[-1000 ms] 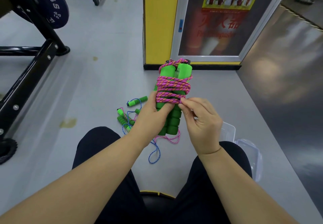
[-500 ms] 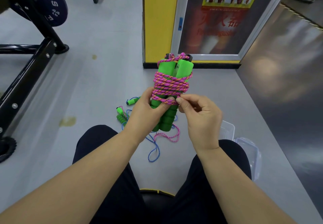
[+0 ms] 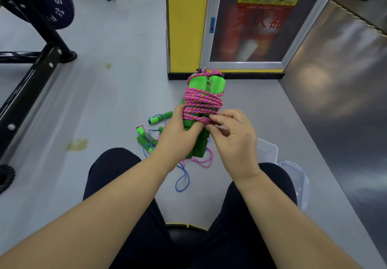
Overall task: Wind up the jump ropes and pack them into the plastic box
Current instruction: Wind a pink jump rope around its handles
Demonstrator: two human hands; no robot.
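I hold a pair of green foam handles [image 3: 206, 84] upright in front of me, with pink-and-orange cord [image 3: 202, 103] coiled around them. My left hand [image 3: 178, 134] grips the handles from the left, below the coils. My right hand [image 3: 232, 136] pinches the cord at the lowest coil. A loose pink tail [image 3: 204, 161] hangs under the handles. Another jump rope with green handles and blue cord [image 3: 151, 134] lies tangled on the grey floor behind my left hand. The clear plastic box [image 3: 268, 149] sits on the floor to the right, mostly hidden by my right arm.
A clear lid [image 3: 297, 180] lies beside my right knee. A yellow pillar [image 3: 186, 23] and a framed fire-extinguisher cabinet [image 3: 261, 21] stand ahead. A black rack with a weight plate [image 3: 48, 2] fills the left side. Dark flooring [image 3: 345, 101] runs along the right.
The wound bundle has stayed in my left hand, shifting slightly. My right hand has kept working the cord at the lowest coil, and the loose pink tail below has stayed short.
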